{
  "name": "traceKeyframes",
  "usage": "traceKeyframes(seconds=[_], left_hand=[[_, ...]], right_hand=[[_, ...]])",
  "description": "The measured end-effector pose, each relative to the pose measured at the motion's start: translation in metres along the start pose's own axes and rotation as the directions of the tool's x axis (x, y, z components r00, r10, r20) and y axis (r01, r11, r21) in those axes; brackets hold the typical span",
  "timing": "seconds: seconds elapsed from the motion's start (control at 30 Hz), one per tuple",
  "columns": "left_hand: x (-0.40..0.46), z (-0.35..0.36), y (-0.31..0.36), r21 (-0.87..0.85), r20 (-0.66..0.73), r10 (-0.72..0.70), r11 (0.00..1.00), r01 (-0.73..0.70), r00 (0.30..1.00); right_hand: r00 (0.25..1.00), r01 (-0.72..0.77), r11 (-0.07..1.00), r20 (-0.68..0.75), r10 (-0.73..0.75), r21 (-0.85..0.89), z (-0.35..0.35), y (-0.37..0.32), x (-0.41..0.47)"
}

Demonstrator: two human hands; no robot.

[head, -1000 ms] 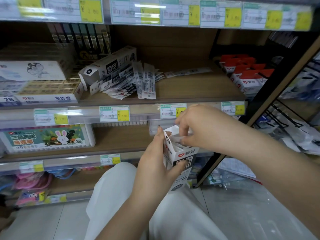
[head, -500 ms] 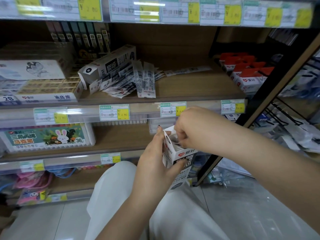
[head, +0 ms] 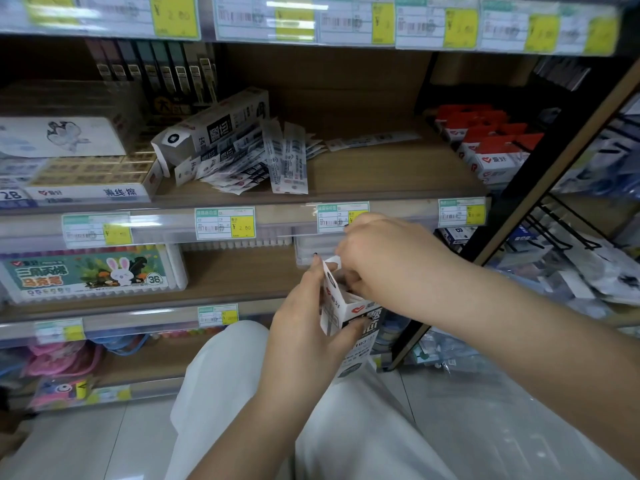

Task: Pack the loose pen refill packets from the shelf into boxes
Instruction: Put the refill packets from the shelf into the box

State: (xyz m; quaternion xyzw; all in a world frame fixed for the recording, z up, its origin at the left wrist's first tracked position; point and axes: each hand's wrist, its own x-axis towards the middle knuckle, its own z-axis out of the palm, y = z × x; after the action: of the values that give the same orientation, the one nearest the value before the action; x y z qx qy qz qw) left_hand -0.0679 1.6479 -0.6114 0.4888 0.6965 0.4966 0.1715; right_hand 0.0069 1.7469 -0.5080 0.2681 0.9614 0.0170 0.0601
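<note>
My left hand (head: 304, 327) grips a white refill box (head: 356, 323) upright in front of the lower shelves, its top flap open. My right hand (head: 384, 265) is over the open top with its fingertips down inside the box; what they hold is hidden. On the middle shelf a pile of loose pen refill packets (head: 263, 157) lies fanned out. Another white refill box (head: 214, 126) lies on its side on top of the pile. One more packet (head: 374, 138) lies alone further back to the right.
Red-and-white boxes (head: 485, 143) stand at the shelf's right end, eraser boxes (head: 90, 174) at its left. A marker set with a rabbit (head: 90, 275) sits one shelf down. A black rack (head: 571, 230) with hanging goods stands at the right. My knees in white trousers (head: 242, 393) are below.
My right hand has pushed a little lower into the top of the held box. The left hand and the shelf items have stayed in place.
</note>
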Motion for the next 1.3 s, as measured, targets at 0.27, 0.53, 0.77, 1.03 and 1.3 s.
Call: traceKeyframes(seconds=[0.27,0.53,0.77,1.03,1.3], left_hand=[[0.0,0.0,0.002,-0.013,0.019,-0.018,1.0,0.018,1.0],[0.002,0.004,0.002,-0.022,0.035,-0.006,1.0,0.007,0.999],[0.006,0.002,-0.004,-0.042,0.008,-0.03,0.999,0.03,1.0],[0.006,-0.002,-0.003,-0.043,0.018,-0.035,0.998,0.035,0.999],[0.009,-0.001,-0.001,-0.028,0.039,-0.01,1.0,0.011,0.999]], right_hand=[[0.997,0.002,0.97,0.071,-0.02,0.243,-0.016,0.01,-0.005],[1.0,0.004,0.972,0.028,-0.01,0.234,-0.025,0.009,-0.005],[0.999,-0.043,0.994,-0.002,0.043,0.105,-0.012,0.012,0.003],[1.0,0.029,0.94,-0.018,-0.024,0.34,-0.02,0.022,0.001],[0.999,-0.037,0.95,-0.005,0.04,0.311,-0.02,0.03,0.007]])
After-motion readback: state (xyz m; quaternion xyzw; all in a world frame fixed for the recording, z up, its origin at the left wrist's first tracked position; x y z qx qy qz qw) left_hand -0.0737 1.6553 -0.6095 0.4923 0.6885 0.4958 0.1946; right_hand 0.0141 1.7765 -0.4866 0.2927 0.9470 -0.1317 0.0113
